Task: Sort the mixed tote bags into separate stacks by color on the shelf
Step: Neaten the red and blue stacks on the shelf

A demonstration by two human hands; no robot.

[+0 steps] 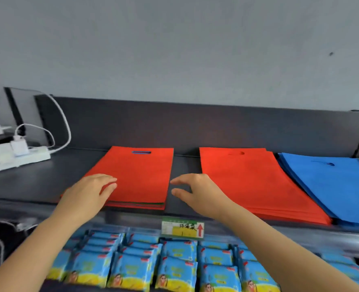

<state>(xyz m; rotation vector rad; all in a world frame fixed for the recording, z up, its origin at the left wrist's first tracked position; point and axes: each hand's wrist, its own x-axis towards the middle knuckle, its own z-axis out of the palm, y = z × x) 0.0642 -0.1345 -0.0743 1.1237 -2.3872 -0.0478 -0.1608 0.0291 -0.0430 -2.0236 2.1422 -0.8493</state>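
Left hand [88, 192] lay open on centre pile [136, 205]; right hand [197, 192] hovered beside it, empty, fingers apart. Top red bag [138, 175] needed peeling off singly.

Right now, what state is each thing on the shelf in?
Mixed stack: flat, red bag on top, green edge below.
Red stack: flat, all red.
Blue stack: flat, beside red stack.
Left hand: open, resting on mixed stack.
Right hand: open, holding nothing.
Power strip: charger plugged in.

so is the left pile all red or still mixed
Still mixed: the left pile shows a green edge under its red top bag.
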